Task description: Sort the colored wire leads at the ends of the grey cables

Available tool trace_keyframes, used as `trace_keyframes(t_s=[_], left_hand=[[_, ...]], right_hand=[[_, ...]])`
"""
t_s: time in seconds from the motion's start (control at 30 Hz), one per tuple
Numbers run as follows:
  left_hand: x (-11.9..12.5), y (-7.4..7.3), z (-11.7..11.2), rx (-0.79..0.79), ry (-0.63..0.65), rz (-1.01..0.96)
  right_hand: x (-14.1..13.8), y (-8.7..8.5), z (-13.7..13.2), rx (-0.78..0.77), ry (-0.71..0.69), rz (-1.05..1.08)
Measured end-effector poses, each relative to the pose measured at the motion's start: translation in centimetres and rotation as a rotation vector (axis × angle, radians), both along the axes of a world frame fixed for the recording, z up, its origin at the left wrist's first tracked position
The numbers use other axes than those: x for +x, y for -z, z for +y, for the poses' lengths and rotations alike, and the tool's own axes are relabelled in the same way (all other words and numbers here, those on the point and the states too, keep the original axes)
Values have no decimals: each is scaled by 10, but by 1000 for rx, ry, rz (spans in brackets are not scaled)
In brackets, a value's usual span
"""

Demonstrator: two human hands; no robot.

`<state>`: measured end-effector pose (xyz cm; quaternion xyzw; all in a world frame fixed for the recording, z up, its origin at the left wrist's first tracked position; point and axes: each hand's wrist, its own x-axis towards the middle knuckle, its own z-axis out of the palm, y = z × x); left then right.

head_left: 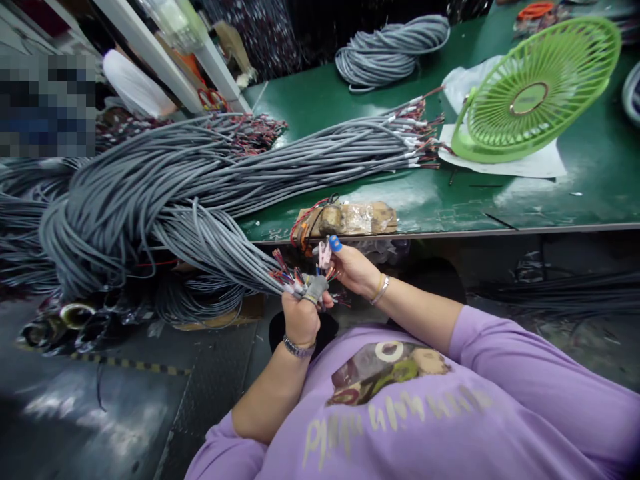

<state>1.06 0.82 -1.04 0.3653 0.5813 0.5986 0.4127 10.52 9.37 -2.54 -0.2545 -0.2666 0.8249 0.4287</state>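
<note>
My left hand (301,319) is wrapped round the ends of a grey cable bundle (235,250) just off the table's front edge. A grey cover sits on its thumb. Stripped red, blue and dark wires (283,265) fan out around that hand. Close by on the right, my right hand (356,268), with a blue cover on the thumb, pinches a small pink clip-like tool (325,254) over the wire ends. The tool's exact kind is unclear. The fingers under it are partly hidden.
A large heap of grey cables (115,193) spreads over the left of the green table (540,207). A taped wooden block (367,218) lies at the front edge. Behind are a green fan (530,100) and a coiled cable (393,50). More cable coils (200,300) sit below the table.
</note>
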Motion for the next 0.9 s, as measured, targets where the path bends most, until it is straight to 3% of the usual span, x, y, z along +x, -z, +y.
trace_keyframes(t_s=[0.2,0.47,0.63,0.77,0.9], left_hand=[[0,3,1,6,7,4],[-3,3,-6,24,-5,38],[-9,7,-16,10,34,92],[-14,14,-21,3,83,165],[-19,18,-23,44,125,245]], right_hand=[[-3,-2,-1,-66,56,50],[14,16,1,-159,-185,24],[35,16,0,18,-446,-56],[39,5,-4,204,-470,-174],[36,0,-8,296,-468,-262]])
